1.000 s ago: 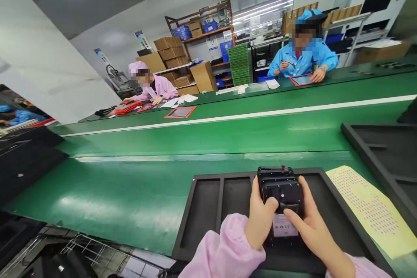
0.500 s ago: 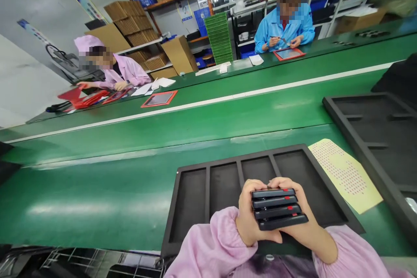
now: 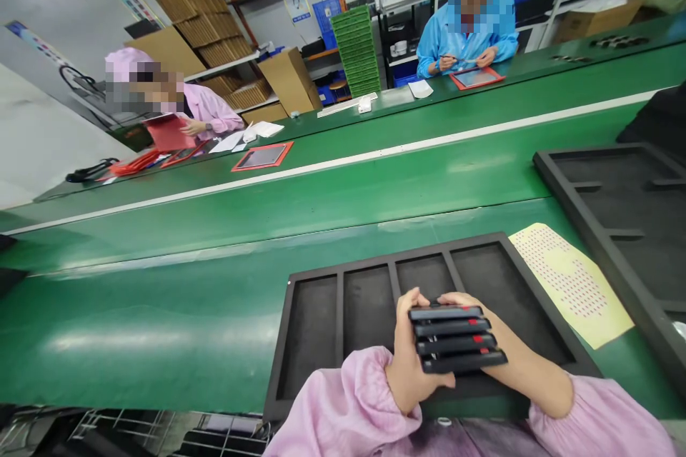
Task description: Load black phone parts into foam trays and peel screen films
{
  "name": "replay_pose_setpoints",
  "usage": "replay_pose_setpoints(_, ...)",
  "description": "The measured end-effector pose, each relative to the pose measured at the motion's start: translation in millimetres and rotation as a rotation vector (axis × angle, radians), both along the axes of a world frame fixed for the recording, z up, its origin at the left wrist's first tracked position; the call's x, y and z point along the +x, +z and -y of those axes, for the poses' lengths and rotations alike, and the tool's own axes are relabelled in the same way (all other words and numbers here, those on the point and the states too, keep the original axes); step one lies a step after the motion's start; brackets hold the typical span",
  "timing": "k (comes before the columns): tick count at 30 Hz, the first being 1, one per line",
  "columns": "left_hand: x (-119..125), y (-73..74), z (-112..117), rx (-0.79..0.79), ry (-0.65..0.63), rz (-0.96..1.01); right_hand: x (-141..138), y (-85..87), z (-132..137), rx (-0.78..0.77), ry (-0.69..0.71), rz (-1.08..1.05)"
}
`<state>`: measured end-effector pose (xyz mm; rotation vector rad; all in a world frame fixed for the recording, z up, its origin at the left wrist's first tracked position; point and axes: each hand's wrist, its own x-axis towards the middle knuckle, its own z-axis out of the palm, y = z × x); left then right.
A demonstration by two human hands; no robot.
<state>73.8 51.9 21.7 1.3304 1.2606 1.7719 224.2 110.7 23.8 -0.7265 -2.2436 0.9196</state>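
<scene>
Both my hands hold one stack of several flat black devices with small red side buttons [image 3: 455,339], seen edge-on, just above a black foam tray [image 3: 321,314] with several long slots. My left hand [image 3: 412,364] wraps the stack's left side, thumb under its near edge. My right hand [image 3: 509,360] cups it from the right and below, fingers curled over the far edge. Pink sleeves cover both my wrists.
A yellow dotted sheet [image 3: 571,282] lies right of the tray, then a second black tray [image 3: 616,207]. The green conveyor belt [image 3: 214,243] runs across. On the far side two seated workers handle red-framed tablets; one red-framed tablet [image 3: 262,156] lies on the belt.
The stack has turned from its labelled face toward me to edge-on between my hands. My view dropped and shifted; the far worker in pink lifted a red cover.
</scene>
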Motion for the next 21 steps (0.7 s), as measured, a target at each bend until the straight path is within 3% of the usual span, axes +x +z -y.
replay_pose_setpoints(4,8,17.5,-20,-0.458,0.116,0.362,-2,29.1,5,-0.176,-0.093,0.211)
replay_pose_setpoints(7,17,23.4,-32,-0.634,0.133,0.505,-5,50.9,12,-0.280,-0.095,0.406)
replay_pose_setpoints(9,21,20.8,-35,-0.618,0.161,0.446,-6,51.5,14,-0.262,-0.115,0.482)
replay_pose_setpoints(13,12,12.5,-46,-0.517,0.284,0.226,-6,26.8,16,-0.261,-0.204,0.421)
replay_pose_setpoints(16,-4,11.2,-65,-0.417,0.184,0.181,-6,12.1,18,-0.128,-0.229,0.245)
replay_pose_setpoints(19,-14,10.6,-82,-0.405,0.055,0.197,-6,9.5,18,0.033,-0.239,0.086)
replay_pose_setpoints(21,-17,9.6,-87,-0.433,-0.007,0.196,-7,9.8,17,0.062,-0.248,0.014)
